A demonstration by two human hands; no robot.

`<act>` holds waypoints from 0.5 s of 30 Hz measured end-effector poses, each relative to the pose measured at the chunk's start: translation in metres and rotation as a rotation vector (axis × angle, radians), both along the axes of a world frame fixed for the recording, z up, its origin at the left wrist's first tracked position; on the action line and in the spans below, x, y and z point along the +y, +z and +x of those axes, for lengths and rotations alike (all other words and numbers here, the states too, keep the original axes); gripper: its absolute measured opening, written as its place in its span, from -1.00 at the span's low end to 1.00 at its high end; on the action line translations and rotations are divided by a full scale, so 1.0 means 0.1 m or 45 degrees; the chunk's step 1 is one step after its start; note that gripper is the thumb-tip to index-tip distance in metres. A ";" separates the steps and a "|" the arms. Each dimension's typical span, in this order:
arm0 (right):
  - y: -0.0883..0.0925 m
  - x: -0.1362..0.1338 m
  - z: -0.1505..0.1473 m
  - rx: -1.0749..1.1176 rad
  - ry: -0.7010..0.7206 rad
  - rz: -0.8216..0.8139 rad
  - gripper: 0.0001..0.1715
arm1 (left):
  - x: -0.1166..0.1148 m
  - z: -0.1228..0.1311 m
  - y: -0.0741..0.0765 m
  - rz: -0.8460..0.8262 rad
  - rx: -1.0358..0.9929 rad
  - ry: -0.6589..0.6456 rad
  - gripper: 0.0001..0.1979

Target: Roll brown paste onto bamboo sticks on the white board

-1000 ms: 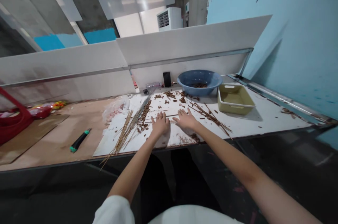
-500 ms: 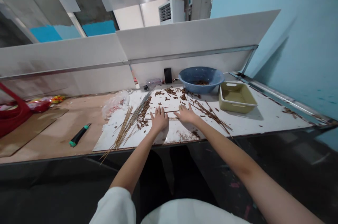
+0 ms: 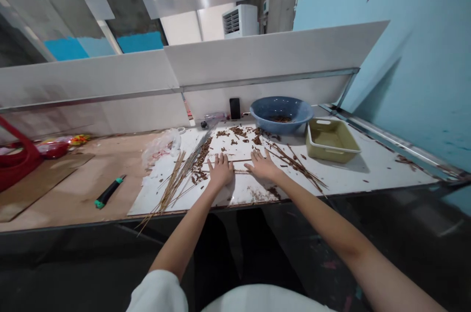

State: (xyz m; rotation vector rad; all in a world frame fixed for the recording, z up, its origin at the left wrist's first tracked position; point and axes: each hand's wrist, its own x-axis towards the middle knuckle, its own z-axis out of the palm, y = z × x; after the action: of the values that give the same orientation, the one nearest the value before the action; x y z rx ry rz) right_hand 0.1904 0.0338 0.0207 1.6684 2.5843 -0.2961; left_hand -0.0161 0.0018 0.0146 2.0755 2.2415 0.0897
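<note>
The left hand [image 3: 221, 170] and right hand [image 3: 262, 165] lie flat and palm down on a white sheet [image 3: 239, 192], side by side with a small gap between them. Both grips are open, with the fingers spread and nothing closed in either. Under and between the hands, thin sticks [image 3: 237, 166] lie crosswise on the sheet, with the fingertips on or just beside them.

To the left of the left hand, a loose spread of long sticks [image 3: 176, 184] fans across the sheet and over its front edge. To the right of the right hand lies a smaller pile of sticks [image 3: 298, 167]. Brown chips [image 3: 239, 135] are scattered over the back of the sheet.

Behind them stands a blue bowl [image 3: 279, 107] with chips inside, beside a yellow tray [image 3: 331, 147] and a phone [image 3: 234, 108] propped upright. On the bare wood of the table [image 3: 91, 174] lie a black-and-green knife [image 3: 108, 192] and, nearer the sheet, a plastic bag [image 3: 162, 147].
</note>
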 end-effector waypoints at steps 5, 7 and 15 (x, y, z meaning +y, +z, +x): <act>-0.22 -0.32 0.20 0.013 0.073 0.047 0.07 | -0.37 -0.07 -0.18 0.062 0.068 -0.042 -0.28; -0.24 -0.31 0.23 0.006 0.086 0.046 0.05 | -0.40 -0.10 -0.19 0.039 0.064 -0.047 -0.28; -0.09 -0.12 0.14 0.012 -0.035 0.059 -0.01 | -0.19 -0.06 -0.04 0.020 0.002 0.022 -0.28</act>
State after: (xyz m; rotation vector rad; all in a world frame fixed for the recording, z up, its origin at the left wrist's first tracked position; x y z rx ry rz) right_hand 0.2048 0.0217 0.0121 1.7229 2.5958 -0.2482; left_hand -0.0220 -0.0169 0.0107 2.0646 2.2677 0.1068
